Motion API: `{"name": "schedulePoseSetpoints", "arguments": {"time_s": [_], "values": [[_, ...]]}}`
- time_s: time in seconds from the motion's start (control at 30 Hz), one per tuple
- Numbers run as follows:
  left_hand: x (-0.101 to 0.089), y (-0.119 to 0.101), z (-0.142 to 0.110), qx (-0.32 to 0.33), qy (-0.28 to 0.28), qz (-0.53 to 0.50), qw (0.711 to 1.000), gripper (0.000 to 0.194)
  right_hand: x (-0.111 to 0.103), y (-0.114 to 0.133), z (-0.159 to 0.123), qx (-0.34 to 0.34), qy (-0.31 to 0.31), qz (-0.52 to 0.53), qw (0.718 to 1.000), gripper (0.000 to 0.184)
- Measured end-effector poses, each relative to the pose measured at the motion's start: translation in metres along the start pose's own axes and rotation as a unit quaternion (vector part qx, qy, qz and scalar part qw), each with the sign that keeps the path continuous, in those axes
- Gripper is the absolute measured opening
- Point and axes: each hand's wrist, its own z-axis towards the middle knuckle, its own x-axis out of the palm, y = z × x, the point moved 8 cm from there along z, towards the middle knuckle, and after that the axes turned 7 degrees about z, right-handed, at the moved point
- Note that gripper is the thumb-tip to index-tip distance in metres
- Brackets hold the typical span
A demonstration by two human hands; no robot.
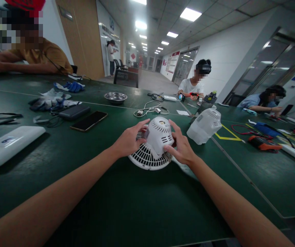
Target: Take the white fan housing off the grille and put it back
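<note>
A white fan head lies on the green table in front of me, its rounded, slotted motor housing (158,137) facing up. Below the housing spreads the ribbed fan grille (149,160). My left hand (130,139) grips the housing from the left, with thumb and fingers curved against its side. On the opposite side, my right hand (181,145) holds it the same way, thumb toward the front. Some of the fingers are hidden behind the housing. To the right stands a white plastic part with slots (204,126), apart from my hands.
Left of me are a phone (89,120), a dark power bank (74,112), work gloves (50,99) and a white device (12,145). A metal bowl (115,97) and white cable (152,109) lie beyond. At right is an orange multimeter (264,143). Several people sit around.
</note>
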Motion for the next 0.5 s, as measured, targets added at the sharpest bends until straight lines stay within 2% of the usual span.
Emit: {"name": "schedulePoseSetpoints", "arguments": {"time_s": [0.1,0.27,0.5], "values": [[0.002,-0.009,-0.002,0.017,0.011,-0.042,0.999,0.087,0.002,0.002,-0.003,0.000,0.036,0.043,0.998,0.084],[0.004,-0.024,-0.005,0.065,0.030,-0.025,0.997,0.115,0.007,0.011,-0.003,-0.007,0.055,0.064,0.996,0.087],[0.004,-0.031,-0.002,0.060,0.001,0.017,0.998,0.114,0.010,0.014,-0.002,-0.009,0.048,0.064,0.997,0.089]]}}
